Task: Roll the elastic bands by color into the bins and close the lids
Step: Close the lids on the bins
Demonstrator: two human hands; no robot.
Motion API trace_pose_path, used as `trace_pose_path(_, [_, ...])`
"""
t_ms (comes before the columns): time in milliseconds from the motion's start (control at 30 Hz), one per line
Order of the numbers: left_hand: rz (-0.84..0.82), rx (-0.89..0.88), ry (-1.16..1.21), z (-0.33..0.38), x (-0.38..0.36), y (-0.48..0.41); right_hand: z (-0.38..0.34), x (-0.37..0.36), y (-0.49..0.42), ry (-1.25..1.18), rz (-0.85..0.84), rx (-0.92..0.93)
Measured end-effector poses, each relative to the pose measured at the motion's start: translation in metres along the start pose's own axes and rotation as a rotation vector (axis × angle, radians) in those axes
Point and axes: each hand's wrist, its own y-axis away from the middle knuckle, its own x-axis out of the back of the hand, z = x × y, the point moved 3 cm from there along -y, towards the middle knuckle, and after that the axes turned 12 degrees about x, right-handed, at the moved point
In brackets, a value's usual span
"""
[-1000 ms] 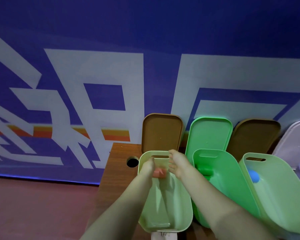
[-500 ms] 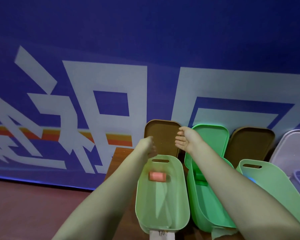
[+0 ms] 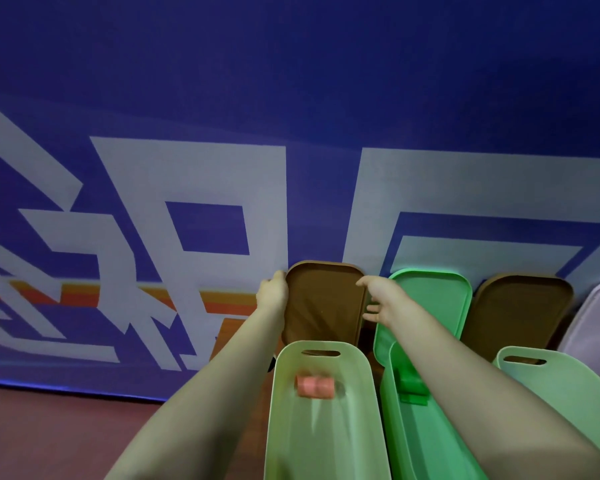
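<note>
A pale green bin stands open in front of me with a rolled red band lying inside near its far end. Its brown lid leans upright against the wall behind it. My left hand grips the lid's left edge. My right hand holds the right edge, thumb at the top corner. To the right, a brighter green bin holds a green roll.
A green lid, a second brown lid and a lilac lid lean against the blue banner wall. A third pale green bin stands at the right. The wooden table ends at the left, above red floor.
Both hands let go of the red roll inside the bin, rose out of it and reached back to the brown lid's two sides. The roll now lies in the bin.
</note>
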Motion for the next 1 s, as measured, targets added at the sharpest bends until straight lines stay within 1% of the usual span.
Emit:
trace_pose_path(67, [-0.04,0.009,0.011,-0.003,-0.009,-0.001,0.002,-0.001,-0.003,0.014,-0.02,-0.012])
trace_pose_path(167, [-0.099,0.032,0.088,-0.009,-0.018,-0.003,0.005,-0.003,-0.004,0.027,-0.063,-0.017])
trace_pose_path(400, [-0.075,-0.003,0.161,-0.013,-0.02,0.003,0.005,-0.005,0.006,0.049,-0.105,0.035])
trace_pose_path(533, [-0.079,0.045,0.277,-0.015,-0.017,-0.003,0.003,-0.004,0.018,-0.003,-0.045,0.114])
trace_pose_path(633, [-0.106,0.092,0.39,-0.014,-0.008,0.015,0.002,-0.002,0.03,-0.097,0.028,0.173])
trace_pose_path(733, [-0.102,0.06,0.452,-0.013,0.003,0.033,-0.001,0.003,0.048,-0.133,0.092,0.222])
trace_pose_path(900, [-0.056,-0.011,0.447,-0.023,0.026,0.057,0.001,0.01,0.079,-0.071,0.129,0.345])
trace_pose_path(1000, [-0.011,-0.054,0.393,-0.038,0.039,0.067,0.006,0.017,0.104,-0.03,0.145,0.406])
